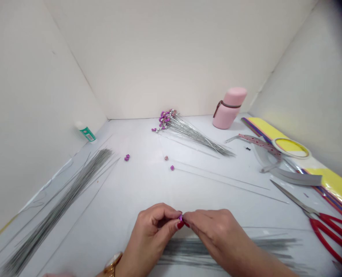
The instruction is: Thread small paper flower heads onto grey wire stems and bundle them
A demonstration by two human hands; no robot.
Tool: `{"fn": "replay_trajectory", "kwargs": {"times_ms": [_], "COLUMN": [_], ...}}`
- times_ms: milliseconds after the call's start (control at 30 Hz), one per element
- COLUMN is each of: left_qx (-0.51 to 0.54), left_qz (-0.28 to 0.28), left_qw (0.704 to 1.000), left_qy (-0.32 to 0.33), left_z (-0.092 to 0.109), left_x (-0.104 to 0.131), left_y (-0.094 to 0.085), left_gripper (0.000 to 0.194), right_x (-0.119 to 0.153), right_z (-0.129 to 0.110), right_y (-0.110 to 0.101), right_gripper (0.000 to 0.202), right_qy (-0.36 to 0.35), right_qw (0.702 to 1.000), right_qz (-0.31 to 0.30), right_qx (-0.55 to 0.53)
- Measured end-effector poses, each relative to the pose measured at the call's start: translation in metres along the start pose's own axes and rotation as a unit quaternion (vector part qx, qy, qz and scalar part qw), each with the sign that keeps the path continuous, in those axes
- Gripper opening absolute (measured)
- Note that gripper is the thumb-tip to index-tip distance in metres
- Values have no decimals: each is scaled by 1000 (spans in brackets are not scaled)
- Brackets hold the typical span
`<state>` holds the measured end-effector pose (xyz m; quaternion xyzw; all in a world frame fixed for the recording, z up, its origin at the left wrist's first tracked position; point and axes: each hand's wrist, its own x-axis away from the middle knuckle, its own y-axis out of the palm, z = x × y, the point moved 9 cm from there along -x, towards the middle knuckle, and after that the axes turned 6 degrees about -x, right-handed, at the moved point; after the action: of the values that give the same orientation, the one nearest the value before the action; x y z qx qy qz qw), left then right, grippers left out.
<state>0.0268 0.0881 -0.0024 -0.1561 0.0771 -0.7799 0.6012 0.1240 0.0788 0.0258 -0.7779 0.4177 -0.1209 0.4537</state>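
Note:
Close to the table's near side, my left hand (156,229) pinches a tiny purple bead-like bud (180,218) between thumb and forefinger. My right hand (217,229) meets it from the other side, fingertips pressed together at the same bud. The fingers hide most of it. A thin wire (275,228) runs out to the right from behind my right hand; whether it joins the bud I cannot tell. Under both wrists lie bundled grey wires (188,246). Beyond my hands rest two wire stems, one tipped with a purple bud (172,167), the other with a pinkish-brown bud (166,158).
Loose purple buds (126,157) lie left of centre, near a long wire bundle (69,200). At the back are a bunch of budded stems (194,134) and a pink flask (228,109). Red-handled scissors (311,211), a tape roll (292,148) and coloured sheets (337,182) occupy the right.

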Motion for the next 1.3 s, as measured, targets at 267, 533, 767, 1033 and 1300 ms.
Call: {"fn": "replay_trajectory", "kwargs": {"times_ms": [267, 533, 767, 1033, 1300], "left_qx": [102, 234, 304, 313, 272], "left_qz": [-19, -57, -54, -45, -40], "left_qw": [994, 963, 938, 936, 952], "left_qy": [-33, -117, -156, -152, -132], "left_z": [-12, -20, -27, -27, -27], "left_x": [-1, -2, 3, 3, 2], "left_y": [5, 19, 26, 26, 22], "left_gripper": [15, 13, 15, 15, 14], "right_x": [4, 2, 2, 6, 7], "right_z": [3, 8, 0, -8, -13], "right_y": [-3, -6, -4, -5, 1], "right_gripper": [23, 23, 24, 26, 27], "right_qy": [39, 61, 13, -35, -49], "right_qw": [995, 992, 1000, 996, 994], "right_qz": [23, 7, 23, 82, 92], "right_qx": [-88, -113, 11, 25, 41]}}
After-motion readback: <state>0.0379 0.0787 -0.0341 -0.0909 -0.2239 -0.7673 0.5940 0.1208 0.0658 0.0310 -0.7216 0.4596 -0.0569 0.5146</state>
